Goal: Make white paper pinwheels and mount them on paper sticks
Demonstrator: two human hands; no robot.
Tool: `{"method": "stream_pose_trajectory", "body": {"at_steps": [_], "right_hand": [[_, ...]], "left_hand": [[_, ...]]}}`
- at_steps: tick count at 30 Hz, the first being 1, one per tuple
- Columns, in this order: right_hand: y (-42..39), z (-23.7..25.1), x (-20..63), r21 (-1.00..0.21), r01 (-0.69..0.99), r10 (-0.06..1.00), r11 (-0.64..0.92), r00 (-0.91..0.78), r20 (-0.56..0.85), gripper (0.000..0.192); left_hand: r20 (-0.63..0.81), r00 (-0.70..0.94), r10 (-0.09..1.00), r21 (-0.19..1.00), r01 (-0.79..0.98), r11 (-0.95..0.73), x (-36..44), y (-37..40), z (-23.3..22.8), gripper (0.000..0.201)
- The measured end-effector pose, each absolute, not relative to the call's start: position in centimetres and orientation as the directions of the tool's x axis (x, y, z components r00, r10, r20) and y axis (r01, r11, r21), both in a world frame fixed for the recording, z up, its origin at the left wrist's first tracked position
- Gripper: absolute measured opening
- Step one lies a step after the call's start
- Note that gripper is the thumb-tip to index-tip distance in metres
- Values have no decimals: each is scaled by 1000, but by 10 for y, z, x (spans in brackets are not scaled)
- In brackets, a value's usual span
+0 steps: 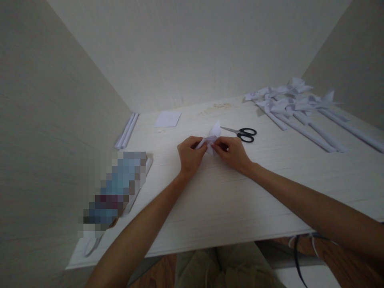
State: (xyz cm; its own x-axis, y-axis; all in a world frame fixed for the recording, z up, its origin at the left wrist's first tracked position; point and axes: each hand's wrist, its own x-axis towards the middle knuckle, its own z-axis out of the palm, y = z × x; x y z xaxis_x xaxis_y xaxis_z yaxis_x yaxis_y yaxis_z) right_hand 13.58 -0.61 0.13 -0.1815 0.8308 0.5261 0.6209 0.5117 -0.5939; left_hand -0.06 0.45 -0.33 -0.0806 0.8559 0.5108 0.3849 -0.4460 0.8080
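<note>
1. Pale walls (195,60) stand behind and to both sides of a white surface (204,220), where black-handled scissors (239,131) lie just beyond my right grip (212,145).
2. Shaping a white paper piece (215,130) seems the step in hand; the next move, I judge, calls for a light, steady pinch.
3. My left grip (205,143) and right grip are both closed on that paper, 1 pointed flap rising beyond them.

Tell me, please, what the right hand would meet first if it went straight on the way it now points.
Past the folded paper at its fingertips, the right hand would probably meet the left hand first, though exact depth is unclear.
</note>
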Motion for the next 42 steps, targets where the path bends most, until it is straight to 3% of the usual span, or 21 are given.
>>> {"method": "stream_pose_trajectory", "body": {"at_steps": [8,16,23,32,42], "right_hand": [[-6,0,137,-604,622,832,499,-148,534,16],[-4,0,136,-605,629,854,488,-200,480,27],[-4,-2,135,-577,642,826,504,-165,539,19],[-5,0,135,-593,633,834,498,-162,528,28],[-4,-1,137,-626,601,834,497,-134,535,21]], "left_hand": [[498,-74,864,818,369,-441,0,4,-1,6],[482,-61,874,825,367,-429,1,3,0,6],[496,-42,867,812,375,-447,0,3,-1,6],[516,6,857,790,384,-478,1,2,-3,7],[500,9,866,802,371,-467,1,2,-2,6]]}}
